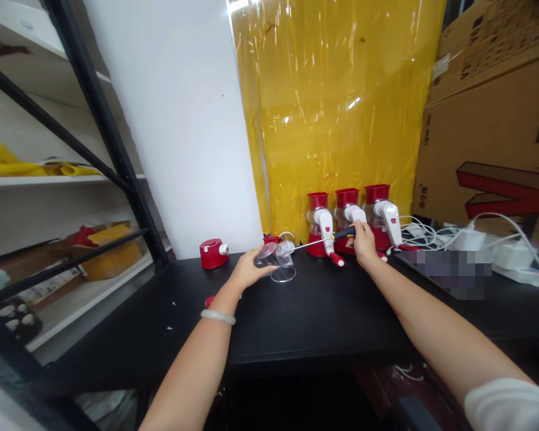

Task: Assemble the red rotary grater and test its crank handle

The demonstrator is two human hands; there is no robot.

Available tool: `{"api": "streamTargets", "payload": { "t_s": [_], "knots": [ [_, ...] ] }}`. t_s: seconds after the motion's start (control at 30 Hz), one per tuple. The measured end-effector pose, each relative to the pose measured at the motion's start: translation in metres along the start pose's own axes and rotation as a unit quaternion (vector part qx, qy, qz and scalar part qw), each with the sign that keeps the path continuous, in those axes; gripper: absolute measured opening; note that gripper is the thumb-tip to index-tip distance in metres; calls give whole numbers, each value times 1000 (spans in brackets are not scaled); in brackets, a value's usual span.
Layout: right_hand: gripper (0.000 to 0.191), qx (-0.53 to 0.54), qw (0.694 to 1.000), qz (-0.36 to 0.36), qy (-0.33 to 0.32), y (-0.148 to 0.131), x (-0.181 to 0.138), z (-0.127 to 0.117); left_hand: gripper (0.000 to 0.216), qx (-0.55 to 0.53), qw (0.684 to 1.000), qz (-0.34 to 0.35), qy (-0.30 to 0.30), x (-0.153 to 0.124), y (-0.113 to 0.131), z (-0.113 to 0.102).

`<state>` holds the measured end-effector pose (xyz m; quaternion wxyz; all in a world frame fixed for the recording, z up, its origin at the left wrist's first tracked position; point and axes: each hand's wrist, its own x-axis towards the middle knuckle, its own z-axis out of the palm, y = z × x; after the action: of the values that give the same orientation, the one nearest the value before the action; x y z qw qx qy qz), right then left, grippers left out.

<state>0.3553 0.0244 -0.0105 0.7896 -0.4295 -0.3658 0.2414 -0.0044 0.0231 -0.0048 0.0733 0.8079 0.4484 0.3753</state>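
Note:
My left hand (pixel 248 268) grips a clear plastic housing (pixel 279 258), which lies tilted just over the black tabletop. In my right hand (pixel 363 240) is a screwdriver (pixel 342 233) with a black and yellow handle. Its long metal shaft points left, and the tip reaches the housing's right side; whether it touches a screw is too small to tell. Left of the housing stands a red base (pixel 214 254) with a white knob. A small red part (pixel 210 301) shows beside my left wrist, partly hidden. Behind the housing sits a round white and clear part (pixel 287 242).
Three red, white and clear hand-crank graters (pixel 320 224) stand in a row at the back. White cables and a power strip (pixel 516 263) lie at the right, near a dark flat panel (pixel 444 272). A black-framed shelf (pixel 94 102) rises on the left; a large carton (pixel 489 131) stands right.

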Motion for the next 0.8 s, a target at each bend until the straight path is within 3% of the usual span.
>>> {"api": "streamTargets", "payload": {
  "t_s": [0.27,0.57,0.8],
  "knots": [
    [32,47,999,23,-1,-2,1,0,94,26,1000,-16,-3,-2,4,-1],
    [34,-42,999,-14,6,-6,-1,-2,93,34,999,-6,-4,-2,6,0],
    [37,7,999,6,-32,-8,-3,-2,91,40,999,-10,-3,-2,5,1]
  ]
}}
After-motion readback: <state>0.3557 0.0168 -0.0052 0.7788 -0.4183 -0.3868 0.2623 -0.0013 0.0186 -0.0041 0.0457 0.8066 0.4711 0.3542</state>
